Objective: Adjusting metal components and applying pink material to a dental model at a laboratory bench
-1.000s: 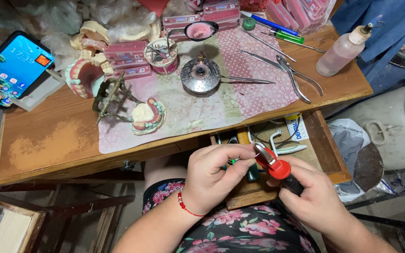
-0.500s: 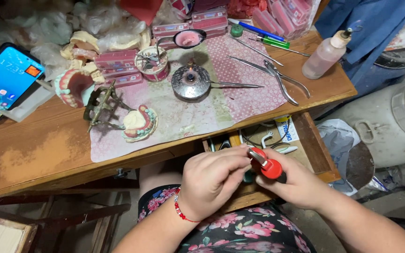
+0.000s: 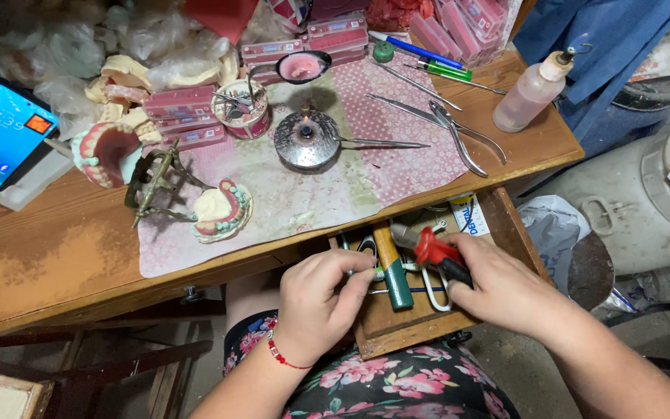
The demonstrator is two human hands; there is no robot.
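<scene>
At the worktop's (image 3: 56,271) front edge an open drawer (image 3: 397,330) juts toward the person, and both hands work over it. The left hand (image 3: 321,306) hovers at the drawer's left side, fingers curled and fingertips pressed together on a small green-tipped piece (image 3: 379,272). Just right of those fingertips lies a green-handled tool (image 3: 393,271), its long axis running from the drawer's back toward its front edge, touching or nearly touching the pinch. Farther right, the right hand (image 3: 502,287) is closed around a red-and-black lighter-like tool (image 3: 437,254), whose metal nose points left and slightly back, toward the left fingertips. So the pinched piece sits left of the red tool's nose, close but apart; the left hand is nearer to it.
</scene>
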